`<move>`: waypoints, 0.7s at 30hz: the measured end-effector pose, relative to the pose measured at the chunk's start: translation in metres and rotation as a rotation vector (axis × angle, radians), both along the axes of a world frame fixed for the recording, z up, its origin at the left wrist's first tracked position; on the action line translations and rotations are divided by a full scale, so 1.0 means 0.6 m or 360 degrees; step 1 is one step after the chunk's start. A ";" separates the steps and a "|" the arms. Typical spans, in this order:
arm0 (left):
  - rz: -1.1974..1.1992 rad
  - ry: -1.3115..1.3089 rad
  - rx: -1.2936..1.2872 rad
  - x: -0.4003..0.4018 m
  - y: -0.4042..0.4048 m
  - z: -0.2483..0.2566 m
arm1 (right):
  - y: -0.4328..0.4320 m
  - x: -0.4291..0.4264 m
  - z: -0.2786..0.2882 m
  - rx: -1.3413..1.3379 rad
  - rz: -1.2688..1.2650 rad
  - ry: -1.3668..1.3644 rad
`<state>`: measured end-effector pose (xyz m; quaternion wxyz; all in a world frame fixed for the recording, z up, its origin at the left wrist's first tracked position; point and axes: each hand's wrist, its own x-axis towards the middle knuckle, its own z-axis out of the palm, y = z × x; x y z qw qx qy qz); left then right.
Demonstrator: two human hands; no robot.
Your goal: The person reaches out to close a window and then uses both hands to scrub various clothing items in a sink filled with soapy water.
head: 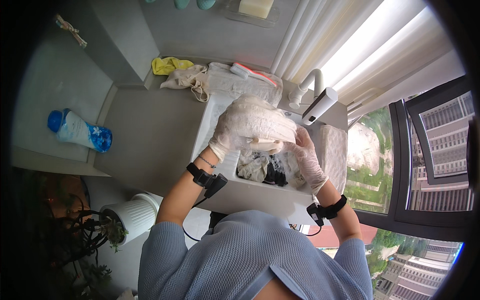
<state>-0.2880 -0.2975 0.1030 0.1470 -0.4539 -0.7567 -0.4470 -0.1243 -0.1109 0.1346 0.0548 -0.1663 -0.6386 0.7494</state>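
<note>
A soapy white cloth [258, 118] is stretched between my two gloved hands above the white sink [215, 108]. My left hand [225, 135], in a translucent glove, is at the cloth's left side, partly covered by its folds and suds. At the right edge, my right hand [305, 148], gloved too, grips the cloth with bent fingers. Wet pale garments [253, 168] and a black garment [275, 175] lie in the basin below, among suds. The white faucet [320, 106] stands behind my right hand.
On the sink's back ledge are a scrubbing brush [253, 73] on a folded towel [221, 80], a cream cloth bag [185, 78] and a yellow cloth [170, 65]. Another towel [333, 153] hangs at the right. A blue-and-white bottle [80, 131] is far left; curtains [360, 52] border the window.
</note>
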 end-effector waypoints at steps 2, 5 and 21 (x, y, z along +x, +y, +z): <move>-0.0675 -0.1844 0.0777 -0.004 -0.010 0.000 | 0.004 0.008 -0.029 0.0077 0.0342 -0.0457; -0.0851 -0.2031 0.0675 -0.014 -0.007 -0.012 | -0.006 -0.019 -0.021 0.0390 0.0395 0.0139; 0.0243 -0.3102 0.1028 0.023 0.120 -0.046 | -0.050 -0.049 -0.081 -0.0953 0.0042 -0.0293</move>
